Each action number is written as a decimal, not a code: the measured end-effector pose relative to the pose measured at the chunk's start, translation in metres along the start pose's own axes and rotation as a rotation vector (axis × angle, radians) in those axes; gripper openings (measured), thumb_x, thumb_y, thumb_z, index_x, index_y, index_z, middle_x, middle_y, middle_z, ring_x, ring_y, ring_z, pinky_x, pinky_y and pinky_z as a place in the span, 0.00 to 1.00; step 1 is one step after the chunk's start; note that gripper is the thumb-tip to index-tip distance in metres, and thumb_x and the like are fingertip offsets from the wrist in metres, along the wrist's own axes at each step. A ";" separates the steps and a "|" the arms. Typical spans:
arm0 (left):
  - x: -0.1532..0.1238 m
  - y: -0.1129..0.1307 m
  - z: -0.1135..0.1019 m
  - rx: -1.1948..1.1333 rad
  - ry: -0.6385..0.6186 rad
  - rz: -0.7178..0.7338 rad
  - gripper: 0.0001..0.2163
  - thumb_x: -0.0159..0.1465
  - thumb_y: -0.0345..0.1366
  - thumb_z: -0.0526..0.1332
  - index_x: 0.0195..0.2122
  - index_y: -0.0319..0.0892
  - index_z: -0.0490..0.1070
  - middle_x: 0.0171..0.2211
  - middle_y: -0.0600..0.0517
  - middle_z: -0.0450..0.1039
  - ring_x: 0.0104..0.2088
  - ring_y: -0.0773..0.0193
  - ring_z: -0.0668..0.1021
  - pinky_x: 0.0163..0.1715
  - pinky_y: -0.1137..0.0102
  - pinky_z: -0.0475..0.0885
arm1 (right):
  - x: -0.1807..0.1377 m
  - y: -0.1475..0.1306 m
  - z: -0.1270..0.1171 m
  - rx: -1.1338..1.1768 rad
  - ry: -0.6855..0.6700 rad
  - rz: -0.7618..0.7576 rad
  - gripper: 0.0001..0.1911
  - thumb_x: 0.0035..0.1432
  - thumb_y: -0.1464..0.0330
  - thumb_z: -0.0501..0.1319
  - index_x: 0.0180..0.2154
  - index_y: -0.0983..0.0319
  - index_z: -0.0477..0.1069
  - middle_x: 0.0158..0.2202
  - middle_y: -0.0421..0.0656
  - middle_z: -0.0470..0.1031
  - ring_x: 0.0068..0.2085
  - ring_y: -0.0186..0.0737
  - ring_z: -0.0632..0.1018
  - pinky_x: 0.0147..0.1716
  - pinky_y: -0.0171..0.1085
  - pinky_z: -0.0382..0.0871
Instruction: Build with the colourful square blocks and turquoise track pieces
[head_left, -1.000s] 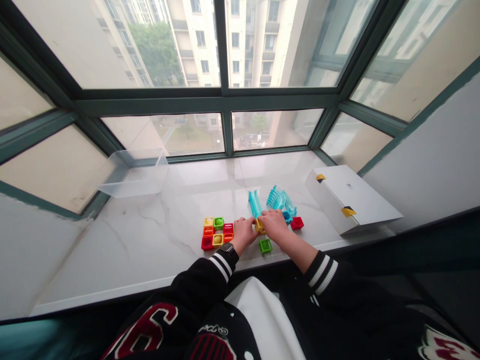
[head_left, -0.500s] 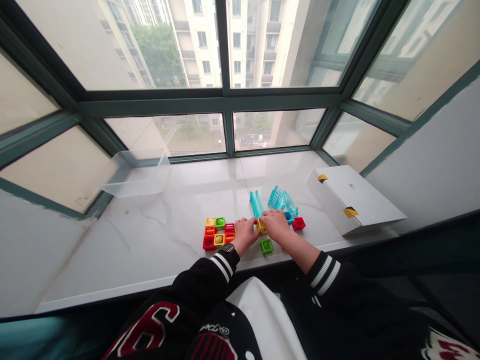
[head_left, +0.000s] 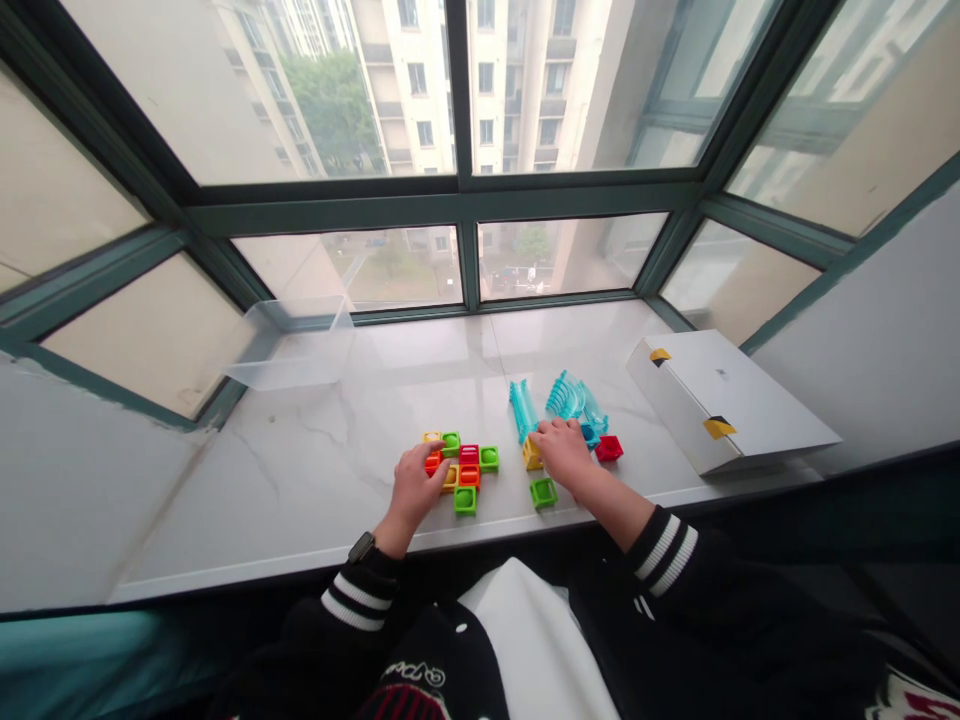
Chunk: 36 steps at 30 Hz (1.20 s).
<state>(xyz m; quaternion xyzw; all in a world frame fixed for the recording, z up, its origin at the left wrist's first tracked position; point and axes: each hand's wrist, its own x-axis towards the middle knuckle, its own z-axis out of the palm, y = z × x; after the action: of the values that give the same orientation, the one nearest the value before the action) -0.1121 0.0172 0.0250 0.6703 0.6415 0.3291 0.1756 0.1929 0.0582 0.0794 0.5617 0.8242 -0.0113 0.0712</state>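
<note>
My left hand (head_left: 418, 485) is over the left end of a cluster of coloured toy blocks, its thumb and forefinger apart around an orange block (head_left: 433, 462). The palm covers the cluster's lower left corner. Red, orange, yellow and green blocks show in this cluster, a green block (head_left: 465, 500) at its front. My right hand (head_left: 564, 452) has its fingers closed on a yellow block (head_left: 532, 454), which stands at the near end of a clear blue track piece (head_left: 523, 410). A loose green block (head_left: 543, 492) lies just in front of it.
Curved clear blue pieces (head_left: 574, 397), a blue block (head_left: 590, 435) and a red block (head_left: 609, 448) lie beyond and right of my right hand. A clear plastic bin (head_left: 300, 372) stands at the back left, a white box (head_left: 739, 395) at the right. Windows enclose the marble sill (head_left: 315, 480).
My left hand has left the yellow block and moved left onto the cluster, uncovering green blocks on its right and front. My right hand stays at the yellow block. The view has shifted slightly.
</note>
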 end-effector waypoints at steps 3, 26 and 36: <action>-0.021 -0.031 -0.018 -0.012 0.079 -0.087 0.14 0.65 0.45 0.62 0.49 0.47 0.77 0.49 0.48 0.82 0.51 0.49 0.80 0.56 0.52 0.74 | 0.000 0.000 0.000 0.002 -0.012 0.008 0.11 0.64 0.71 0.66 0.48 0.59 0.79 0.50 0.53 0.79 0.52 0.55 0.75 0.49 0.48 0.60; -0.060 -0.043 0.012 0.188 0.021 -0.035 0.21 0.66 0.41 0.65 0.59 0.47 0.72 0.58 0.41 0.70 0.56 0.45 0.77 0.58 0.49 0.76 | -0.016 -0.095 0.057 0.360 -0.028 -0.251 0.41 0.63 0.57 0.70 0.72 0.55 0.61 0.75 0.55 0.57 0.73 0.62 0.61 0.70 0.55 0.57; -0.057 -0.036 0.011 0.137 -0.010 -0.050 0.17 0.70 0.43 0.62 0.59 0.49 0.73 0.54 0.46 0.74 0.53 0.51 0.79 0.56 0.57 0.77 | -0.021 -0.104 0.064 0.340 -0.081 -0.214 0.40 0.64 0.55 0.68 0.73 0.52 0.58 0.79 0.55 0.45 0.77 0.62 0.52 0.71 0.63 0.49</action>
<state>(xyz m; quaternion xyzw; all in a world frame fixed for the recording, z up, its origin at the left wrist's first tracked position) -0.1296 -0.0326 -0.0190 0.6663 0.6779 0.2766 0.1409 0.1105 -0.0059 0.0121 0.4739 0.8619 -0.1805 0.0071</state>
